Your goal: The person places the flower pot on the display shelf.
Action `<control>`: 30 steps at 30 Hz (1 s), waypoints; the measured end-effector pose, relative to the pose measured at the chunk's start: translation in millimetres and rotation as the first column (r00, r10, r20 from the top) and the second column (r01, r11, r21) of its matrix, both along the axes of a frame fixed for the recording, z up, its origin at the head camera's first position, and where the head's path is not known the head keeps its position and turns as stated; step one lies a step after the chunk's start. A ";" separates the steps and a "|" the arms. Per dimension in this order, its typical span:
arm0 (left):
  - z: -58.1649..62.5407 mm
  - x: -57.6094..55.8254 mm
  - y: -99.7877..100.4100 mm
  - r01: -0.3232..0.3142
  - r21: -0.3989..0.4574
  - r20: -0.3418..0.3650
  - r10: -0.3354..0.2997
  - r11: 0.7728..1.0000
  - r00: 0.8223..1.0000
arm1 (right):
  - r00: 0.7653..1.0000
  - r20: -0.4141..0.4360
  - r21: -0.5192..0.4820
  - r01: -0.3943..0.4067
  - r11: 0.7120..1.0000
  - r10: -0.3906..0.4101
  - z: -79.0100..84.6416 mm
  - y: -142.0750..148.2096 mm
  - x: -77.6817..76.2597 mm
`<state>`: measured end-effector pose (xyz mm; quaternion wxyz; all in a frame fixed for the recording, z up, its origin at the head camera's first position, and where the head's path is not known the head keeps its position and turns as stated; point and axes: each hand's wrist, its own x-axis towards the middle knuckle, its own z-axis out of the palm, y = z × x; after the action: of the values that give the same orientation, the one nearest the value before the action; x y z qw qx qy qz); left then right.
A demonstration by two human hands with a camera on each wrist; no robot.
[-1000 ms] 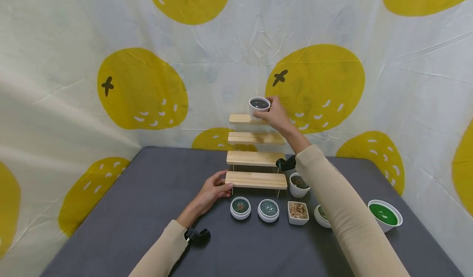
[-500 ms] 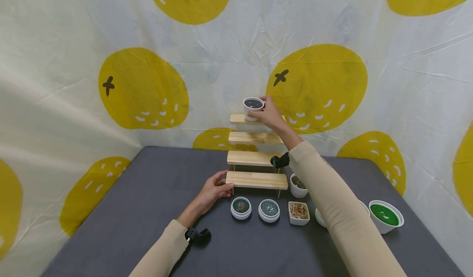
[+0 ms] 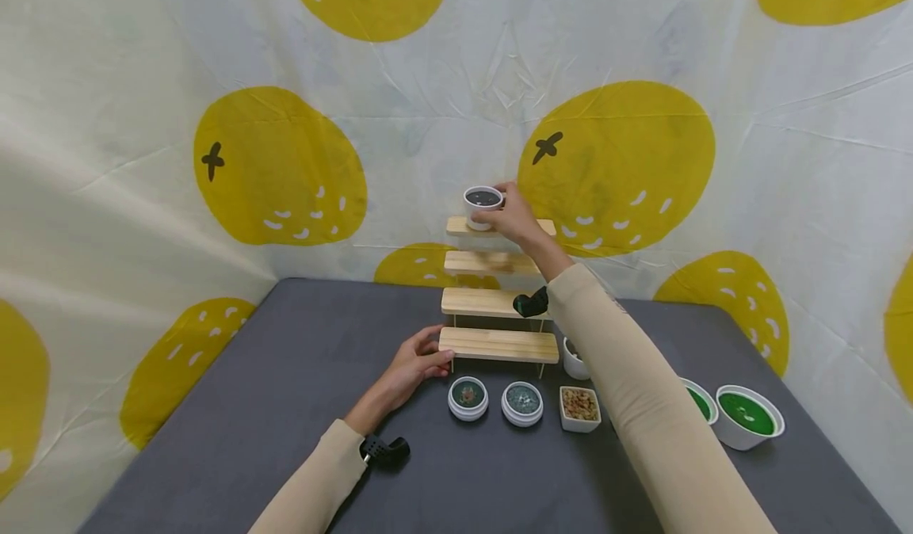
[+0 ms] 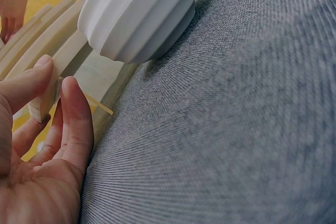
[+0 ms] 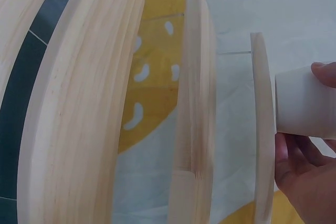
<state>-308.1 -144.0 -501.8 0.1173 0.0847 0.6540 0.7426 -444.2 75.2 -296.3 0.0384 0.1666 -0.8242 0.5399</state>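
A four-tier wooden display stand (image 3: 499,345) stands on the grey cloth. My left hand (image 3: 410,371) grips the left end of its lowest board, the thumb (image 4: 31,80) on top and fingers below. My right hand (image 3: 517,219) holds a small white cup (image 3: 483,200) with dark, glossy contents, upright at the left part of the top board (image 3: 535,226). In the right wrist view the base of the cup (image 5: 302,103) meets the top board, thumb and fingers on opposite sides of it.
Before the stand sit two ribbed white round pots (image 3: 467,399) with dark green contents and a square white dish (image 3: 580,409) of brown bits. A white cup (image 3: 574,361) and a green-filled bowl (image 3: 702,402) are partly behind the right arm. Another green-filled bowl (image 3: 747,417) stands farther right.
My right hand has carried the cup leftward along the top board and slightly lower. The left hand keeps its grip on the lowest board.
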 end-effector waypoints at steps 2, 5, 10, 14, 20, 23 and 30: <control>-1.1 -0.5 0.2 -0.001 0.000 0.002 0.001 1.000 1.000 | 1.000 0.013 -0.003 0.007 1.000 -0.007 -0.1 0.3 -0.3; -2.0 -1.0 0.6 -0.003 -0.003 0.002 0.003 1.000 1.000 | 1.000 0.022 0.003 0.013 1.000 -0.013 -0.2 0.3 -0.8; -1.9 -0.7 0.5 -0.011 -0.002 -0.004 0.011 1.000 1.000 | 1.000 -0.002 0.036 0.004 0.999 -0.004 -0.9 -2.6 -3.7; -1.4 -0.8 0.5 -0.019 0.002 -0.002 0.019 1.000 1.000 | 1.000 -0.010 0.046 -0.006 0.999 0.006 -0.8 -5.2 -5.3; -1.4 -0.3 -0.7 -0.017 0.000 -0.004 0.017 1.000 1.000 | 1.000 0.008 0.060 -0.005 0.998 0.005 -1.5 -9.2 -4.0; -1.9 -0.5 -1.2 -0.018 0.000 -0.001 0.018 1.000 1.000 | 1.000 0.012 0.061 -0.004 0.998 0.003 -2.0 -11.1 -3.6; -2.0 0.1 -1.5 -0.004 0.006 0.000 0.004 1.000 1.000 | 0.999 0.027 0.073 0.023 0.997 -0.025 -2.7 -11.0 -0.6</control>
<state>-308.0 -145.5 -503.8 0.1153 0.0837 0.6520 0.7447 -444.8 64.2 -299.0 0.0271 0.1503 -0.8456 0.5115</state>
